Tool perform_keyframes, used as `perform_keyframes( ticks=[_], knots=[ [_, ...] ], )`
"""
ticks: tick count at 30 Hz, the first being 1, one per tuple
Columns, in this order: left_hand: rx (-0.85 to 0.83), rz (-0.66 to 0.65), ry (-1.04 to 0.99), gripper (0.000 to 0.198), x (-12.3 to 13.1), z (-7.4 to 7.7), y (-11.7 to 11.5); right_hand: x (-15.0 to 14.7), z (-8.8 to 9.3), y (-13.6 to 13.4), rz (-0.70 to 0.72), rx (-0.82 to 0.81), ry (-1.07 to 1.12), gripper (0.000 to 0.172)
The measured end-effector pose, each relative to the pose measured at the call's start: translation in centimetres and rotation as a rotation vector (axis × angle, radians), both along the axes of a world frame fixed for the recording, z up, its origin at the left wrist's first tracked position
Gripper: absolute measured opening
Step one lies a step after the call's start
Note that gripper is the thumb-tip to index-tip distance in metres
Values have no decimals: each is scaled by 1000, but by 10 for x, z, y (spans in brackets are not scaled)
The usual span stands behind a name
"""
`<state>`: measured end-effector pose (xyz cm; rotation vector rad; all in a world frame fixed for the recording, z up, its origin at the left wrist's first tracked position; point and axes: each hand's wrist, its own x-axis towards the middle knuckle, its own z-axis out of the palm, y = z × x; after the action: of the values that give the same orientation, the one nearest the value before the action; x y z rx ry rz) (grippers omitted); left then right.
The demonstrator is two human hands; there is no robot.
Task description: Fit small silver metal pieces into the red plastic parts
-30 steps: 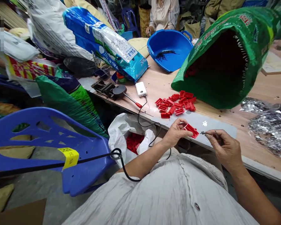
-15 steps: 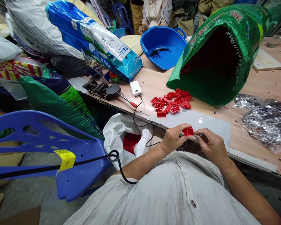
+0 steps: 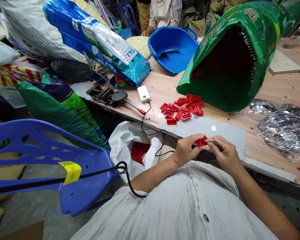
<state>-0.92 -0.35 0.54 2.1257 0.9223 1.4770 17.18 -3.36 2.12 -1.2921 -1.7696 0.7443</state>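
Between thumb and fingers, my left hand (image 3: pixel 188 149) grips a small red plastic part (image 3: pixel 201 141), held up over the table's front edge. My right hand (image 3: pixel 224 151) is pinched around a thin dark piece, too small to name, whose end meets the right side of the red part. Beyond my hands, a loose pile of red box-shaped plastic parts (image 3: pixel 181 109) lies on the table. A grey sheet (image 3: pixel 225 135) on the table bears a little cluster of small white or shiny pieces (image 3: pixel 213 128).
A green sack (image 3: pixel 265 66) lies open behind the pile. Clear bags of shiny metal pieces (image 3: pixel 285 128) lie right. A blue basin (image 3: pixel 175 68) holds black strips; a person sits behind it. A white sack (image 3: pixel 120 141) with red parts stands below the edge, beside a blue chair (image 3: pixel 90 186).
The red part has tilted slightly in my left hand, and my right fingers have come a little closer against it. The whole view has shifted slightly.
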Motion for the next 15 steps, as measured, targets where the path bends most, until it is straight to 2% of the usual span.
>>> perform_keyframes(
  ticks=[4, 7, 12, 15],
  knots=[
    [-68, -4, 4, 43, 0, -1, -1, 11, -3, -1, -60, -154, 56, 26],
    [-115, -30, 10, 40, -1, -1, 0, 13, -6, 0, -124, -232, 98, 25],
    [-179, -103, 2, 35, 0, 0, -1, 5, -7, 4, -72, -318, 210, 25],
    [-162, -140, -16, 34, 2, -2, -3, 4, -7, 7, -13, -362, 275, 25]
  ],
)
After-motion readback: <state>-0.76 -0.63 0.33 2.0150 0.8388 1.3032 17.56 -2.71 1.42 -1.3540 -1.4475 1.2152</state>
